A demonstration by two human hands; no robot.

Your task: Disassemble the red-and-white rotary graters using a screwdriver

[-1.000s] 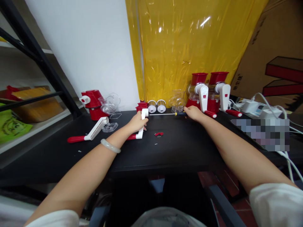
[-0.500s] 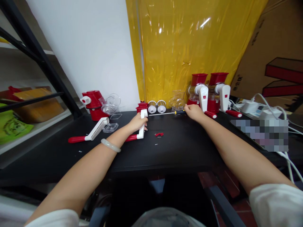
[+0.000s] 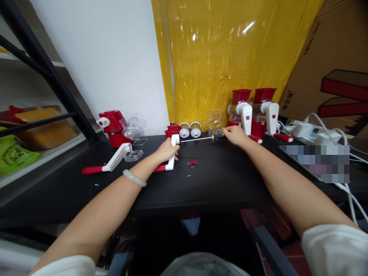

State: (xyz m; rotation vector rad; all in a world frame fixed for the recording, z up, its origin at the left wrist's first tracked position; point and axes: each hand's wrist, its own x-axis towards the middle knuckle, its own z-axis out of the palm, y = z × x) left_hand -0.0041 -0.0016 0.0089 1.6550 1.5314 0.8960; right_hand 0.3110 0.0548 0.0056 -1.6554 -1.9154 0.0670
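My left hand (image 3: pixel 167 150) is closed around a white crank arm (image 3: pixel 170 164), whose red handle (image 3: pixel 160 168) points left, partly behind my wrist. In my right hand (image 3: pixel 235 135) is the end of a screwdriver (image 3: pixel 217 136) with a dark and yellow handle. Its thin shaft runs left, and the tip lies close to the round white end of the crank; I cannot tell whether they touch. On the black table nearer to me are a small red plastic piece (image 3: pixel 193 163) and small screws (image 3: pixel 189 176).
To the left stand a red grater body (image 3: pixel 112 126), clear plastic parts (image 3: pixel 135 126) and another crank (image 3: pixel 115 160). At the back are two grater drums (image 3: pixel 196 130) and a small red part (image 3: pixel 171 131). Two assembled graters (image 3: pixel 242 109), chargers (image 3: pixel 304 128) and cables are on the right.
Almost nothing differs. The whole view has shifted very slightly, and both hands keep the same grip on the crank and the screwdriver.
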